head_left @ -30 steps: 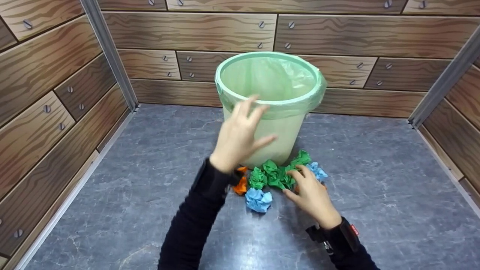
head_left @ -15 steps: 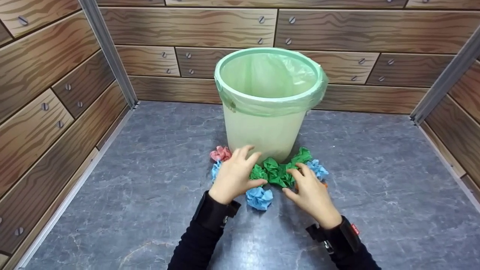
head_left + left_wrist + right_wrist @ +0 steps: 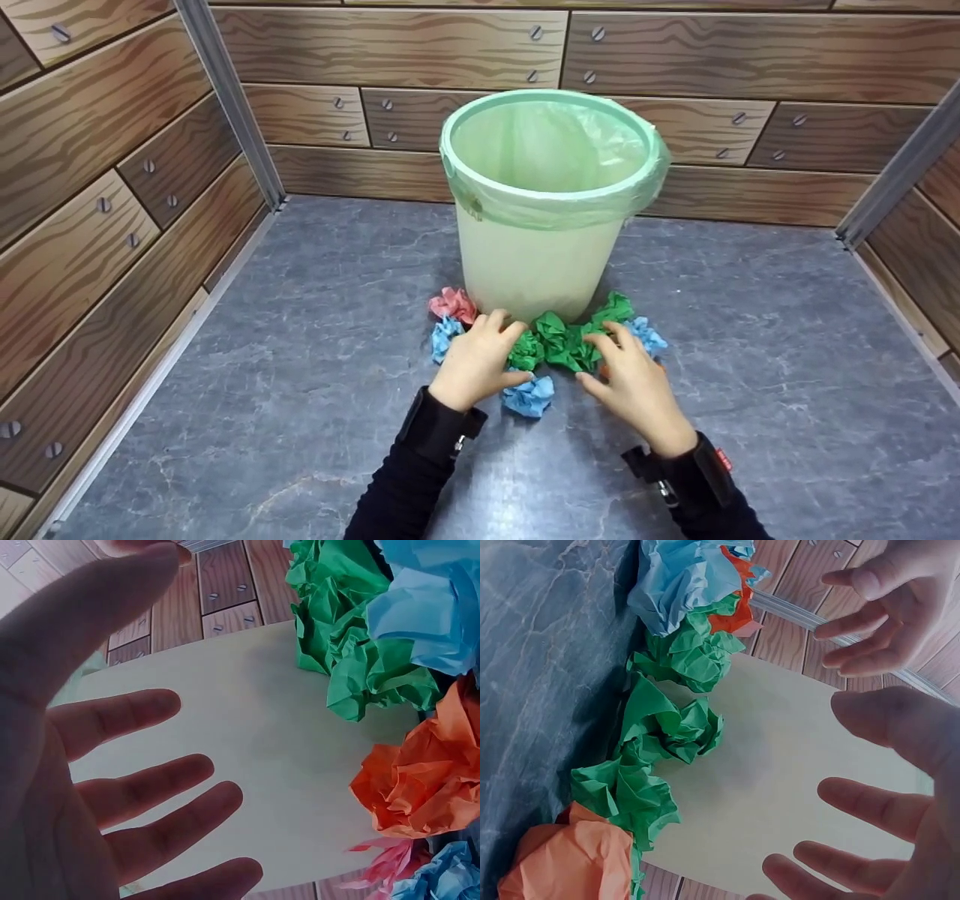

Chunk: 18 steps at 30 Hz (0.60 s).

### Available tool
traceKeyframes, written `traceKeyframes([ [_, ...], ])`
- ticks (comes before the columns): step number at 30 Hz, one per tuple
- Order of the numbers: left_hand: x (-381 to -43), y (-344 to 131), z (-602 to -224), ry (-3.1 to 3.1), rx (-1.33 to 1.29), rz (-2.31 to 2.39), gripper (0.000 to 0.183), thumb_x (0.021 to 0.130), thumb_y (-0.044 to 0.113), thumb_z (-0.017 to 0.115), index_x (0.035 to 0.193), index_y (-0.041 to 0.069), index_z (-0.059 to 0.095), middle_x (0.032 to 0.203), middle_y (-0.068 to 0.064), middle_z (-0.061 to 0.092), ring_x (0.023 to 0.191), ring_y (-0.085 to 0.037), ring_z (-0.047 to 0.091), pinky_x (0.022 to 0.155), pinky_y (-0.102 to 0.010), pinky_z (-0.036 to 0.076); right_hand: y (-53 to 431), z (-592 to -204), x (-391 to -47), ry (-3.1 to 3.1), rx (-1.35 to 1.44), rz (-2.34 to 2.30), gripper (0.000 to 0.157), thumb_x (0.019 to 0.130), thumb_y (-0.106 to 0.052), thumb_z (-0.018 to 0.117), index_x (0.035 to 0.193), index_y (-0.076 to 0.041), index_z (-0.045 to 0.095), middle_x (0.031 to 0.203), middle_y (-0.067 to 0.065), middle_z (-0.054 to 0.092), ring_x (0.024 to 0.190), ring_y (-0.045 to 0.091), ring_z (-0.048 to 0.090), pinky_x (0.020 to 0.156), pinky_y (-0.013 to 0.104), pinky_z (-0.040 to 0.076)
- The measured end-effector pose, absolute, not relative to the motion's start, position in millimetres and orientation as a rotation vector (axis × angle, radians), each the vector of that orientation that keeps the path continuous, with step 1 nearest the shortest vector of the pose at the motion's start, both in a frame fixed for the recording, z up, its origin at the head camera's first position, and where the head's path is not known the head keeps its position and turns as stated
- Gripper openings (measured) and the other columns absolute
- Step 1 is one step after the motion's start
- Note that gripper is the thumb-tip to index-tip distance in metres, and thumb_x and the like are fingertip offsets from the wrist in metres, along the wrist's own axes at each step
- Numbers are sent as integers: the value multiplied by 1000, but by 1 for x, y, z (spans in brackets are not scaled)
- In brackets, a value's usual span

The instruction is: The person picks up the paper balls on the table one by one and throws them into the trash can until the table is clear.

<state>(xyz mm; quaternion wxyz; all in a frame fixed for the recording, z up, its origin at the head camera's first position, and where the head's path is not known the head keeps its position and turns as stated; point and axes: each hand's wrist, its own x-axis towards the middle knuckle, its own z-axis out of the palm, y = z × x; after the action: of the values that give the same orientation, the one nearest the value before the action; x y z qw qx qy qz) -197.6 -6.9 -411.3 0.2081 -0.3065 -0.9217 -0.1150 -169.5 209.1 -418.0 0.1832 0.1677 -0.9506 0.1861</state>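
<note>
Crumpled paper balls lie in a cluster at the foot of a pale green trash bin (image 3: pixel 536 262). Over the left of the cluster is my left hand (image 3: pixel 476 366), fingers spread and holding nothing. A blue paper ball (image 3: pixel 529 397) sits by its thumb, and a pink paper ball (image 3: pixel 452 305) lies beyond it. In the left wrist view, an orange paper ball (image 3: pixel 424 776) appears beyond the fingertips. My right hand (image 3: pixel 639 386) hovers with parted fingers near the green paper balls (image 3: pixel 551 334). The right wrist view shows another orange paper ball (image 3: pixel 570 859), mostly hidden by that hand in the head view.
A green plastic liner (image 3: pixel 555 210) folds over the bin's rim. Wood-patterned walls (image 3: pixel 315 45) enclose the dark grey marbled surface (image 3: pixel 337 300) at the back and on both sides. Another blue paper ball (image 3: pixel 647 336) lies right of the green ones.
My left hand has come down from in front of the bin's upper part to the left of the paper balls. The right hand has hardly moved. The head view has shifted slightly.
</note>
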Motion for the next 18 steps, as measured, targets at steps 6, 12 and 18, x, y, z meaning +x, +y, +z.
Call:
traceKeyframes([
  [6, -195, -10, -410, -2588, -837, -327, 56, 64, 44, 74, 107, 12, 56, 109, -10, 51, 90, -23, 51, 55, -31, 49, 215, -414, -176, -2659, 462, 614, 46, 69, -17, 74, 109, -1, 57, 118, 25, 43, 101, 39, 47, 71, 50, 45],
  [12, -194, -12, -409, -2588, -845, -340, 55, 65, 42, 74, 106, 11, 55, 110, -12, 51, 90, -25, 51, 56, -33, 49, 232, -407, -183, -2743, 379, 671, 49, 72, -18, 71, 114, 0, 54, 119, 27, 43, 105, 42, 43, 79, 55, 39],
  [18, -194, -16, -408, -2602, -831, -346, 53, 67, 41, 73, 107, 11, 55, 111, -12, 51, 91, -25, 51, 57, -33, 49, 246, -409, -190, -2929, 328, 578, 52, 74, -20, 70, 116, 4, 51, 110, 28, 48, 93, 41, 49, 70, 53, 42],
])
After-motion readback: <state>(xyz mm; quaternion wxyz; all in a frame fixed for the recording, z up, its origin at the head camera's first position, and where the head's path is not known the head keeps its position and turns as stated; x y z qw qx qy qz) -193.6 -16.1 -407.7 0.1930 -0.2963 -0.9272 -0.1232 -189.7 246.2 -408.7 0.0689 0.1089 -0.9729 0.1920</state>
